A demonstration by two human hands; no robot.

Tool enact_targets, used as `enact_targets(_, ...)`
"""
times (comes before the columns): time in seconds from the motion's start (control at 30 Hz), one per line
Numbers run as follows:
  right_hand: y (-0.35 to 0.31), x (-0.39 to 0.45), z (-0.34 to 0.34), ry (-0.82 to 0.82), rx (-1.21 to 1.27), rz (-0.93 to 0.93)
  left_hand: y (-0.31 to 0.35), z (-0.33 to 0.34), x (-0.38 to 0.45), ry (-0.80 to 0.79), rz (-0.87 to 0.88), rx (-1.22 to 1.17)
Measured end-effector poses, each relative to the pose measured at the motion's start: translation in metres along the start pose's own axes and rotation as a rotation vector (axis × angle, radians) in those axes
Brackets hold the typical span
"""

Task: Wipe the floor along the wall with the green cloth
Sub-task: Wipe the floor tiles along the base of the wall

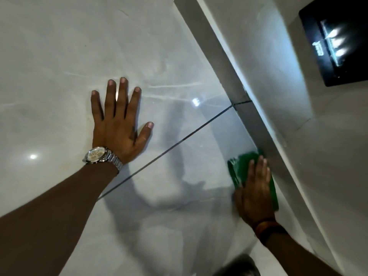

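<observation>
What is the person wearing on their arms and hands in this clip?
Both forearms are bare, with no sleeves in view and no gloves. The left hand has a silver metal-link wristwatch with a pale dial at the wrist. The right hand has a reddish-brown band around the wrist.

Bare floor (169, 56) lies open ahead along the grey skirting (225, 62), which with the wall (278, 96) blocks the right side, while the left hand (119, 126) lies flat well apart.
</observation>
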State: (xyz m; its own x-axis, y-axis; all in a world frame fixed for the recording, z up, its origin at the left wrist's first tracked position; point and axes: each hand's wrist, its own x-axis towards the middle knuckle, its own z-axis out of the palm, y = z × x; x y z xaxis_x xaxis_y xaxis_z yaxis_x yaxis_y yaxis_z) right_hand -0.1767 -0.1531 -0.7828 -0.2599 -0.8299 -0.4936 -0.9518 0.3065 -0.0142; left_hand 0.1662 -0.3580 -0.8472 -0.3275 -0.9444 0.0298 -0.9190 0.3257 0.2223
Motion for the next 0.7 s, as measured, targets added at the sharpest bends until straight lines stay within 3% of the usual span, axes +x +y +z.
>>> enact_targets(0.13,-0.088,0.089,-0.030,0.150,-0.038,-0.127,0.000,-0.001,-0.002,-0.010,-0.006,-0.013)
enact_targets(0.3,-0.182,0.178,-0.069,0.232,0.069,-0.159,0.000,-0.001,-0.001,-0.010,-0.004,-0.002)
enact_targets(0.47,-0.141,0.151,-0.059,0.237,0.030,-0.283,0.002,-0.005,0.000,-0.024,-0.009,-0.014)
enact_targets(0.57,-0.111,0.118,-0.051,0.173,0.012,-0.199,0.002,-0.004,-0.001,-0.024,-0.019,-0.028)
enact_targets(0.7,-0.147,0.150,-0.062,0.189,-0.005,-0.181,0.002,-0.003,0.001,-0.013,-0.016,-0.020)
